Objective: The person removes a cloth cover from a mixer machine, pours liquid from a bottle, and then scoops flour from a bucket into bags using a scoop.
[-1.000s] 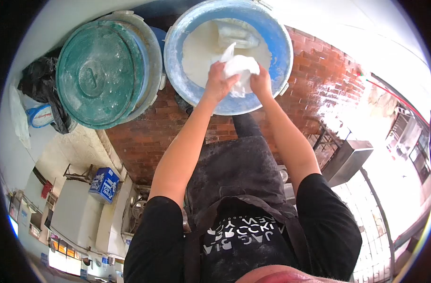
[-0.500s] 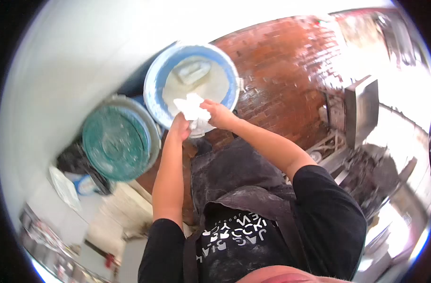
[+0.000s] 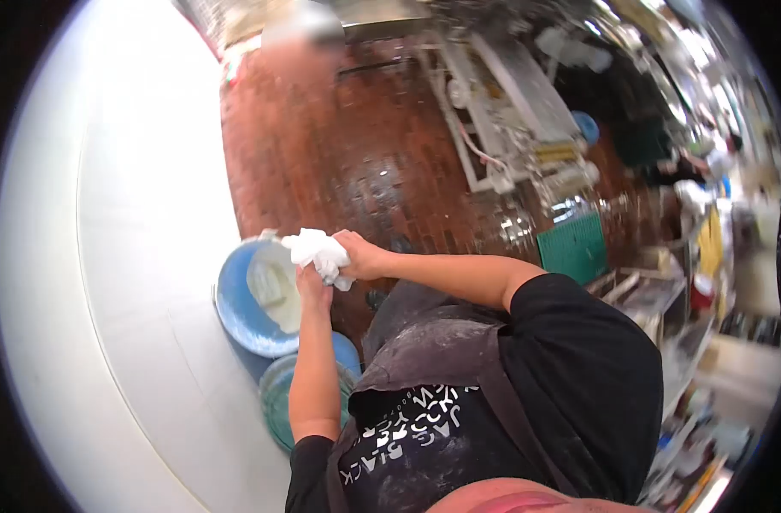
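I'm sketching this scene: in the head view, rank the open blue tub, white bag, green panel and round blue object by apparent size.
Open blue tub
White bag, green panel: too alike to rank; the bag is nearer
Round blue object

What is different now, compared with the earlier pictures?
The view swung right: the blue bucket sits lower, further left. The white bag went from over it to near its rim. Nothing was let go: left hand and right hand still hold the bag.
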Demonstrator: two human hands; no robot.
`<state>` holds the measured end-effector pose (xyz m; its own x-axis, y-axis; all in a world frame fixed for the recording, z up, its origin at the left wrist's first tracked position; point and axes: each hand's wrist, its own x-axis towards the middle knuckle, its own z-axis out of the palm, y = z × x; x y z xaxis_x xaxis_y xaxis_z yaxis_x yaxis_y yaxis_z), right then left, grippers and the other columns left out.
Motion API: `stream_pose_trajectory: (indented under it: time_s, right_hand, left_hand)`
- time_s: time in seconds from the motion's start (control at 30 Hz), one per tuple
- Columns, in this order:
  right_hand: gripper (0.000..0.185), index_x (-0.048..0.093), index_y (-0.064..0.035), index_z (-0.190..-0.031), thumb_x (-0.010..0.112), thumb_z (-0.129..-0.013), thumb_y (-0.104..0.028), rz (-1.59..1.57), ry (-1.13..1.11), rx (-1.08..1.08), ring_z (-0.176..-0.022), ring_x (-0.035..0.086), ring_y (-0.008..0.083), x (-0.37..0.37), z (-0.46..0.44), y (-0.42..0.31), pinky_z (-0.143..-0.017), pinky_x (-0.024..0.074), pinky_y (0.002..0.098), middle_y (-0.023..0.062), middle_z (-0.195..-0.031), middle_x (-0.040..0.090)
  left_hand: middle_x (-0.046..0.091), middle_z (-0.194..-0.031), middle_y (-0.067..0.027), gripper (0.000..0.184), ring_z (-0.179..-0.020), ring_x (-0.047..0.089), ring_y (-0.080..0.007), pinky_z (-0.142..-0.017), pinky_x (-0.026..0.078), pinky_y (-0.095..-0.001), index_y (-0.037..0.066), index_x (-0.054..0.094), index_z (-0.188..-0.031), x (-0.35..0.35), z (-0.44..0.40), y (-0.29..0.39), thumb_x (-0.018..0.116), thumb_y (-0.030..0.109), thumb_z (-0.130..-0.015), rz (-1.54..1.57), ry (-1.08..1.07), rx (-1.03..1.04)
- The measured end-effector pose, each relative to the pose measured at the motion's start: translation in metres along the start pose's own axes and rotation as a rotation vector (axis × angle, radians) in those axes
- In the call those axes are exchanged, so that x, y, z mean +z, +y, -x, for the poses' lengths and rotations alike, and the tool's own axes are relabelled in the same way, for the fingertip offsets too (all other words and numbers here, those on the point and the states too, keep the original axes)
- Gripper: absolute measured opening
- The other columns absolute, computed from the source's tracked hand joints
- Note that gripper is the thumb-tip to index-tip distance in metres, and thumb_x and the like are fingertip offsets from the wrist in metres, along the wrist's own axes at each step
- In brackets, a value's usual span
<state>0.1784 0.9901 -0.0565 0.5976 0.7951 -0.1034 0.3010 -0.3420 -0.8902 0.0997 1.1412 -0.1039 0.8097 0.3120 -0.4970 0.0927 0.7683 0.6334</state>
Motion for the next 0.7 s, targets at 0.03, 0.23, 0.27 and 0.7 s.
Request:
stream_pose_trajectory:
  time_s: [0.03,0.23,0.27,0.7]
  right_hand:
    - [0.07,0.042,-0.0093,-0.138,0.074,-0.075,-0.015,0.002,0.095,-0.006,-0.135,0.033,0.0361,-0.015,0.028,0.001,-0.109,0.0322,0.0452,0.0203,-0.141,0.04]
    - [0.095,0.023,-0.0174,-0.152,0.075,-0.073,-0.014,0.34,0.269,-0.187,-0.14,0.025,0.0416,-0.106,0.179,0.0,-0.115,0.0257,0.0452,0.0251,-0.151,0.024]
    - [0.093,0.023,-0.0172,-0.152,0.074,-0.073,-0.013,0.409,0.294,-0.163,-0.139,0.027,0.0423,-0.111,0.201,0.01,-0.115,0.0263,0.0453,0.0247,-0.15,0.028]
    - [0.053,0.054,-0.0065,-0.124,0.065,-0.073,-0.003,0.242,0.894,0.329,-0.116,0.047,0.0397,-0.251,0.603,0.162,-0.1,0.0388,0.0448,0.0181,-0.123,0.055]
  left_hand:
    - [0.058,-0.124,-0.0088,0.041,-0.111,0.06,-0.0252,-0.093,0.053,-0.0412,0.009,0.043,-0.136,0.003,-0.011,-0.016,0.053,0.02,-0.097,0.041,-0.072,-0.094]
    - [0.062,-0.118,-0.0101,0.031,-0.104,0.064,-0.0263,-0.087,0.055,-0.0423,0.009,0.05,-0.128,0.135,0.017,-0.097,0.048,0.016,-0.098,-0.139,-0.258,-0.26]
    - [0.063,-0.114,-0.0098,0.029,-0.1,0.064,-0.0251,-0.085,0.055,-0.0401,0.009,0.053,-0.125,0.16,0.028,-0.117,0.047,0.015,-0.097,-0.212,-0.297,-0.309]
    - [0.061,-0.111,-0.0058,0.037,-0.1,0.061,-0.018,-0.084,0.051,-0.0317,0.005,0.05,-0.127,0.42,0.226,-0.503,0.049,0.006,-0.089,-0.552,-0.616,-0.406]
